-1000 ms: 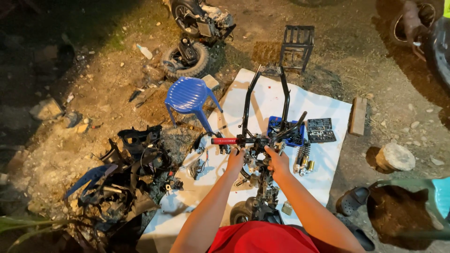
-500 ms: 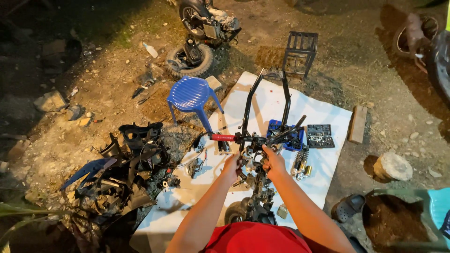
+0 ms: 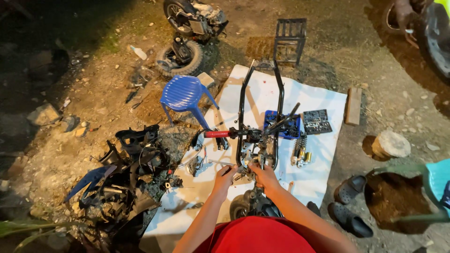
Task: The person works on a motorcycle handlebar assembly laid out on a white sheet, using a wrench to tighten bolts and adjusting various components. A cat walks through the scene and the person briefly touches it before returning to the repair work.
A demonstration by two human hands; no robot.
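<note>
Both your left hand (image 3: 224, 176) and right hand (image 3: 263, 172) grip the frame (image 3: 259, 140) mid-sheet (image 3: 314, 100); a slack grip could topple it onto loose parts.

One head-worn camera looks steeply down from standing height over both forearms onto the white sheet (image 3: 262, 93) spread on dirt ground.
</note>
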